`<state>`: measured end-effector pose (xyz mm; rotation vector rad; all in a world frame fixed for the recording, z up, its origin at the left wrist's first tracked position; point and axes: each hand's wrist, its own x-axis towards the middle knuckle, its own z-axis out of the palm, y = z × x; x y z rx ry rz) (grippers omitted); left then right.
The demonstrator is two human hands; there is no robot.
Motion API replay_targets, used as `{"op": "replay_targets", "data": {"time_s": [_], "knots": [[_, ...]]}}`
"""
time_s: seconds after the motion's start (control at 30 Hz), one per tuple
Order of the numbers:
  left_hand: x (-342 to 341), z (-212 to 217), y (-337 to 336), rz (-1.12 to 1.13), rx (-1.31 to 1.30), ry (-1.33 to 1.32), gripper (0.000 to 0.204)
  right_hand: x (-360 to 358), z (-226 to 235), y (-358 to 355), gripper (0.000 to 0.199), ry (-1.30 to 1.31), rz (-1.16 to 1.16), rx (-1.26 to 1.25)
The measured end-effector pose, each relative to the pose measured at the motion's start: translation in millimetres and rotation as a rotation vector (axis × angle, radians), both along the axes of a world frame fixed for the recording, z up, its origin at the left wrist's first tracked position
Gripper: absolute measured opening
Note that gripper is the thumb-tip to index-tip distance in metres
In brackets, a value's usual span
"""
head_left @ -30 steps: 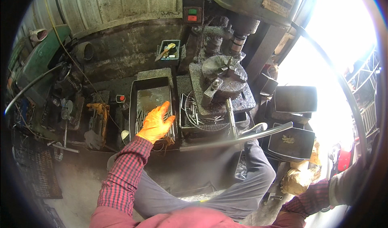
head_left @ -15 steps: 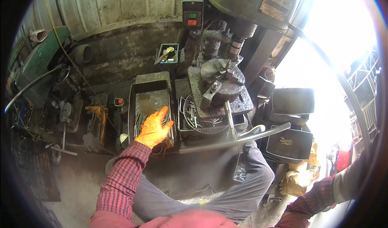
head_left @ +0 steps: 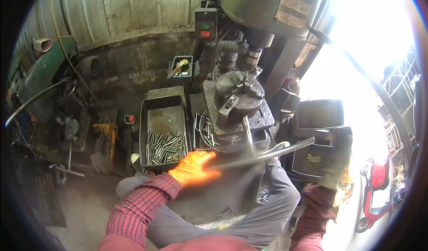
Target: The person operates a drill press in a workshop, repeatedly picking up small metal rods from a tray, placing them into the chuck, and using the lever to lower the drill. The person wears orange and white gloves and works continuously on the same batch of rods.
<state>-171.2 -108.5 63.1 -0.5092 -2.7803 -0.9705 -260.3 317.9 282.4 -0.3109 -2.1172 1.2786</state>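
Note:
My left hand [head_left: 194,167], in an orange glove, is blurred just past the front right corner of a dark metal tray [head_left: 143,130] that holds several short steel rods [head_left: 165,146]. Whether it holds a rod is unclear. My right hand [head_left: 335,162], in a dark worn glove, hangs at the right beside stacked black trays [head_left: 318,113]. A long curved steel bar [head_left: 276,151] runs between the two hands, below the drill press table with its round chuck [head_left: 238,90]. The spindle [head_left: 252,57] hangs above that chuck.
A switch box with green and red buttons [head_left: 205,28] sits on the machine column. A small open box with a tool [head_left: 182,67] stands behind the tray. A green machine [head_left: 35,77] and cluttered parts fill the left. A red scooter [head_left: 379,184] stands outside at the right.
My left hand has drawn back out of the rod tray and swung right toward the curved bar. My right hand has risen near the black trays.

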Motion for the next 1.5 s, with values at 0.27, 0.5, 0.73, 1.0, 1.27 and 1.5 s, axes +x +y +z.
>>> {"op": "replay_targets", "data": {"time_s": [0.27,0.5,0.73,1.0,1.27,1.5], "knots": [[-13.0,-77.0,56.1,0.024,0.199,-0.101,0.031,-17.2,-58.2,-103.2,0.058,-0.026,0.624,-1.204],[-46.6,-2.5,97.9,-0.162,-0.202,-0.347,0.100,9.6,-13.4,-144.8,0.046,-0.112,0.797,-0.425],[-168.0,155.3,1.5,0.251,0.526,0.107,0.039,7.8,-29.2,-133.1,0.051,-0.058,0.674,-0.622],[-277.9,152.3,25.2,0.210,0.185,-0.083,0.045,72.2,-46.3,-190.2,0.093,-0.058,1.033,0.143],[-278.8,147.0,20.3,0.142,0.341,-0.124,0.025,44.9,-149.1,-148.6,0.077,-0.122,0.767,-0.033],[-283.2,135.3,17.6,0.083,0.771,-0.258,0.018,73.4,-95.0,-145.3,0.051,-0.352,1.861,0.197]]}}
